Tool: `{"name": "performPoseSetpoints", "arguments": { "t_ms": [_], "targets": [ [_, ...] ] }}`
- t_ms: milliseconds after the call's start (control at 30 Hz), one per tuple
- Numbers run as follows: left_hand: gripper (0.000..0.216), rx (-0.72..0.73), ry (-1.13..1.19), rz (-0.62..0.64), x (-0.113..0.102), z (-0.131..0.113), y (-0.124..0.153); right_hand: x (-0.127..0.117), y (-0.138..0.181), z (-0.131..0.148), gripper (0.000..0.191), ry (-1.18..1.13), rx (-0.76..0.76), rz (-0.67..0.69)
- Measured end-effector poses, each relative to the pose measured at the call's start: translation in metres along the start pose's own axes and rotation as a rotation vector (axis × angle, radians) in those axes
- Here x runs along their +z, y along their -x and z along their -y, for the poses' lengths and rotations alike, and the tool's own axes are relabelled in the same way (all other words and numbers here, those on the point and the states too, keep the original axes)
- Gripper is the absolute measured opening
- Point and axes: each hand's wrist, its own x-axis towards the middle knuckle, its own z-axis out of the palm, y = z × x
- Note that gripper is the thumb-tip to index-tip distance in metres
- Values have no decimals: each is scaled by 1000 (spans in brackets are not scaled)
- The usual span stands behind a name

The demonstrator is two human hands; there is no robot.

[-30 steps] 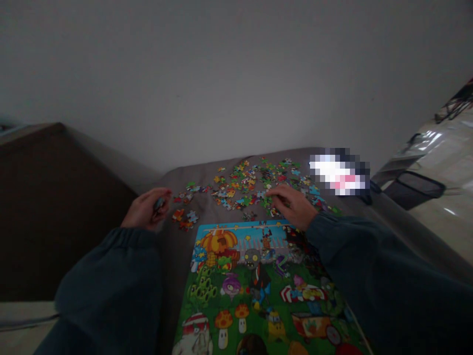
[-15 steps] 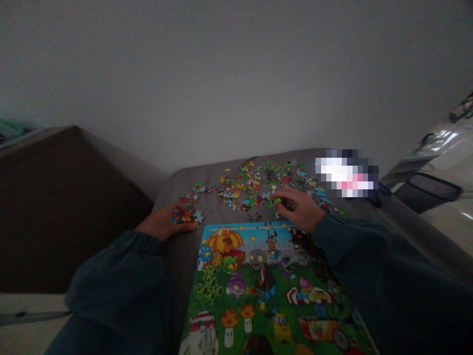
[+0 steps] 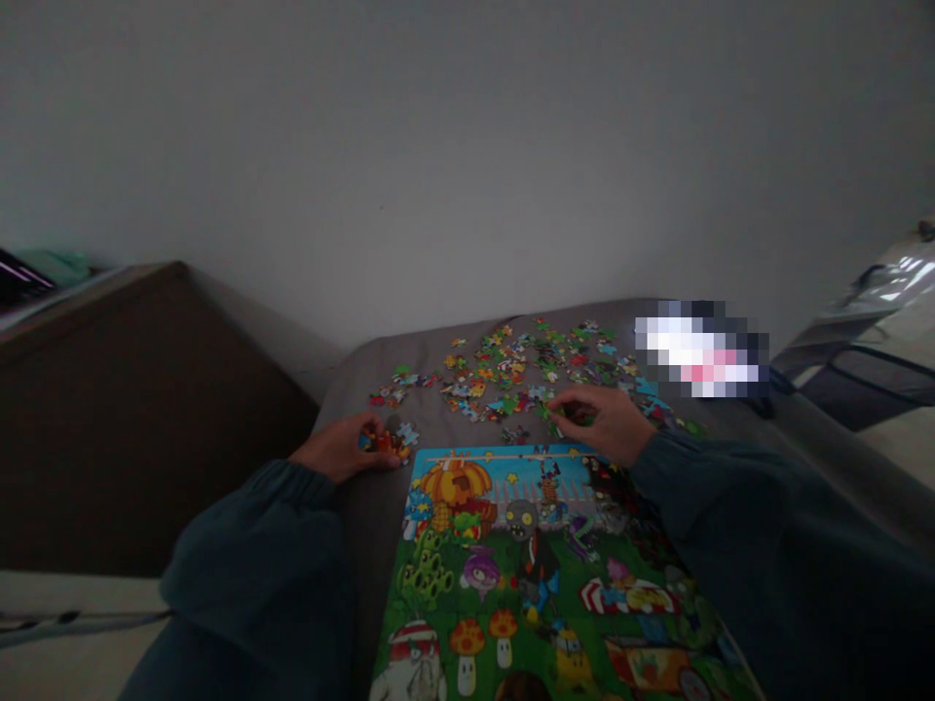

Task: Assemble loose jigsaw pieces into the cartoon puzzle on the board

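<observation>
Small jigsaw puzzle pieces (image 3: 504,365) lie scattered over a grey cloth surface. My left hand (image 3: 340,450) is curled round a small cluster of orange and blue pieces (image 3: 394,443), thumb on the near side and fingers on the far side. Among the loose pieces, my right hand (image 3: 605,424) pinches with thumb and forefinger at a green puzzle piece (image 3: 544,413), which its fingertips partly cover. Just in front of me is a picture board (image 3: 482,565) with cartoon plants, mushrooms, a pumpkin and zombies; its far edge lies close to both hands.
A pale wall (image 3: 438,175) rises behind the cloth-covered surface (image 3: 409,350). To the left stands a dark brown cabinet or panel (image 3: 146,419). A blurred-out bright object (image 3: 701,350) lies at the back right, with a dark-framed chair (image 3: 877,375) beyond.
The whole view has shifted slightly, so things appear a little further right. The left fingers have curled more over their pieces. The right hand stays at the same pieces, its fingertips drawn together.
</observation>
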Motion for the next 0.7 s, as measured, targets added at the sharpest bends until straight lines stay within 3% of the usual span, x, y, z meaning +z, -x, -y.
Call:
{"name": "performPoseSetpoints", "arguments": {
  "t_ms": [700],
  "targets": [
    [44,44,38,169,-5,-8,6,2,1,-5,24,22,60,95]
  ]
}}
